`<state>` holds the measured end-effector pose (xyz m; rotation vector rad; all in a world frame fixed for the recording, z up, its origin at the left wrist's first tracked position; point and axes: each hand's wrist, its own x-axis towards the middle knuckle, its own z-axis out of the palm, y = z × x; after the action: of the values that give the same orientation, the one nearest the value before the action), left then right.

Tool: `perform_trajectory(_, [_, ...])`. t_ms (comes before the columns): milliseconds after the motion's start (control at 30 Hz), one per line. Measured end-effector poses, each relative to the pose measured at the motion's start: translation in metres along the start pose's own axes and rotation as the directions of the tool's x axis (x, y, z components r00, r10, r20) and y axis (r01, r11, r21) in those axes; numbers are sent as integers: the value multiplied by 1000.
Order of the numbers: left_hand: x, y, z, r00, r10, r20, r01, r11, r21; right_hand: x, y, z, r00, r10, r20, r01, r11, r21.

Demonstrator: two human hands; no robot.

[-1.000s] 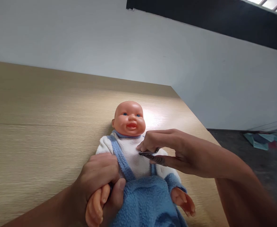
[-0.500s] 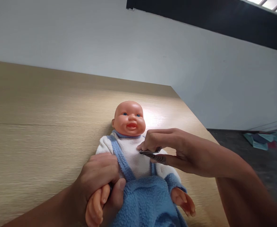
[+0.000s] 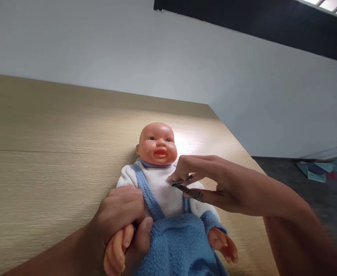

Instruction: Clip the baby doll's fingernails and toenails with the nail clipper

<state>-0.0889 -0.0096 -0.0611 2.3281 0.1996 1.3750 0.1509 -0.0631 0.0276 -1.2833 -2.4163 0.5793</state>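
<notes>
A baby doll (image 3: 171, 199) in a white top and blue fleece overalls lies face up on the wooden table (image 3: 56, 176). My left hand (image 3: 122, 214) is wrapped round the doll's arm at the wrist, and the doll's plastic hand (image 3: 116, 249) sticks out below my fingers. Over the doll's chest, my right hand (image 3: 205, 180) pinches a small metal nail clipper (image 3: 182, 185) between thumb and fingers. Its jaws point left, and its lever stands apart from the body. The doll's other hand (image 3: 223, 243) rests free at the right.
Behind the table rises a pale wall (image 3: 99, 46) with a dark band (image 3: 257, 23) along its top. The table's right edge slants down beside my right forearm. Blue-green items (image 3: 318, 170) lie on the dark floor at the far right.
The nail clipper's lever has spread away from its body as my right fingers loosened slightly. My left hand and the doll have stayed in place.
</notes>
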Motion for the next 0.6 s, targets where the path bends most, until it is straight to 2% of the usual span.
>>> perform_trajectory(100, [-2, -1, 1, 1000, 0, -1, 0, 1000, -18, 1, 0, 1, 1000, 21, -2, -21, 999, 31])
perform_trajectory(267, [-1, 0, 1, 1000, 10, -8, -10, 1000, -26, 3, 2, 1, 1000, -3, 20, 4, 999, -32])
perform_trajectory(467, [-1, 0, 0, 1000, -8, 22, 8, 999, -39, 1, 2, 2, 999, -30, 24, 30, 999, -31])
perform_trajectory(600, [-2, -1, 0, 1000, 9, 3, -9, 1000, -29, 2, 1, 3, 999, -15, 30, 16, 999, -27])
